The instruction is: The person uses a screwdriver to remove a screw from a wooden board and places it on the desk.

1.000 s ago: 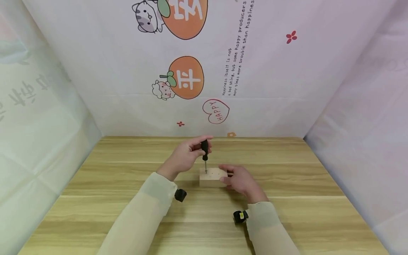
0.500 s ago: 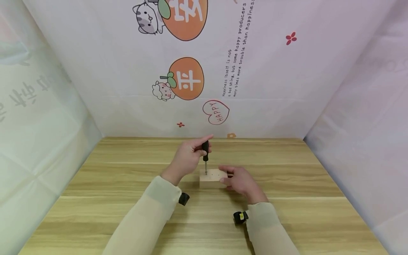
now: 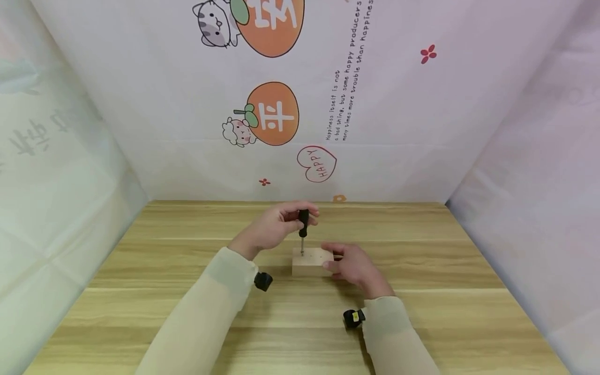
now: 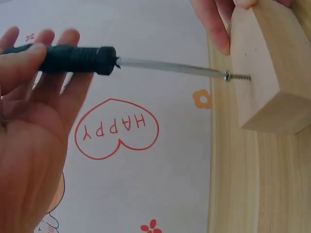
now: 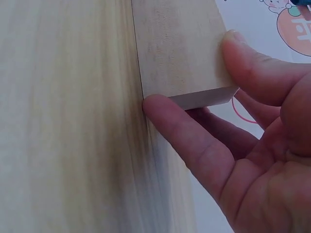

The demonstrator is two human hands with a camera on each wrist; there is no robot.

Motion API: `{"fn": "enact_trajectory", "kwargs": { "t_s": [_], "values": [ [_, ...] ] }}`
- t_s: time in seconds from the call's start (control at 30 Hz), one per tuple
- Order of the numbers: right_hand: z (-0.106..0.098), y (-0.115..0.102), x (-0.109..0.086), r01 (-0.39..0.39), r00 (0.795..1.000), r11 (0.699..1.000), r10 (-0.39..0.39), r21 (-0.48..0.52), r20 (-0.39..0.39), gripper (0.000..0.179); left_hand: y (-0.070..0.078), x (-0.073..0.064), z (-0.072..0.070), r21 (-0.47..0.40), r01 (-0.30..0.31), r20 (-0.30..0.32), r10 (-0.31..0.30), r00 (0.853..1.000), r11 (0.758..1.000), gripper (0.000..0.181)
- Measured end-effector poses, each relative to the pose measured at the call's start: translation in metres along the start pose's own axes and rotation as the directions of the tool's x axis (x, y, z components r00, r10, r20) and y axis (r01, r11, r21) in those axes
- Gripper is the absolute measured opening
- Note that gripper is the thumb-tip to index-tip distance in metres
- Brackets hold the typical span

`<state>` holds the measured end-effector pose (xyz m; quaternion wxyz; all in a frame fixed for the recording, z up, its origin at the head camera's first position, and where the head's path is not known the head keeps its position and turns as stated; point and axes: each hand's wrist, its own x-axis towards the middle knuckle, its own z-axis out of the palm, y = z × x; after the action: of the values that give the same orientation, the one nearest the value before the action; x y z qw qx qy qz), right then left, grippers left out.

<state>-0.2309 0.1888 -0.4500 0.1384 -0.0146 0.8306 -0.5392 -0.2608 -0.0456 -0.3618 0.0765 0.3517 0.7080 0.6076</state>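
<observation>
My left hand point(image 3: 271, 227) holds a black-handled screwdriver point(image 4: 80, 59) upright between thumb and fingers. Its metal shaft meets the head of a screw point(image 4: 238, 76), which stands partly sunk in the top of a pale wooden block point(image 3: 309, 269). Threads still show above the wood. Small dark holes dot the same face beside the screw. At the block's right end, my right hand point(image 3: 357, 266) grips it, with the thumb on the near side and fingers round the end and far side, as the right wrist view point(image 5: 189, 53) partly shows.
The block rests on a wood-grain table point(image 3: 197, 312). Behind it rises a white printed cloth point(image 3: 375, 166) with cartoon drawings and lettering, and more cloth hangs at both sides. A small black camera point(image 3: 353, 317) sits by the right wrist, another point(image 3: 263, 282) by the left.
My left hand and wrist shift slightly, and its fingers change position round the screwdriver handle. The right hand and the block stay nearly in place.
</observation>
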Motion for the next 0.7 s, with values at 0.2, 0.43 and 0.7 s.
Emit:
{"fn": "enact_trajectory", "kwargs": {
  "t_s": [0.2,0.43,0.7],
  "values": [
    [0.0,0.001,0.001,-0.005,1.0,1.0,0.005,-0.003,0.002,0.048,-0.005,0.005,0.0,0.081,-0.02,-0.05,0.024,0.998,0.996,0.044],
    [0.001,0.0,0.0,-0.004,1.0,1.0,0.004,0.01,0.013,0.049,-0.005,0.002,0.018,0.146,0.001,-0.272,0.039,0.961,0.989,0.046],
    [0.001,0.0,-0.002,-0.001,1.0,1.0,0.001,0.027,0.009,0.049,-0.002,-0.004,0.045,0.349,0.043,-0.534,0.161,0.83,0.936,0.048]
  ]
}}
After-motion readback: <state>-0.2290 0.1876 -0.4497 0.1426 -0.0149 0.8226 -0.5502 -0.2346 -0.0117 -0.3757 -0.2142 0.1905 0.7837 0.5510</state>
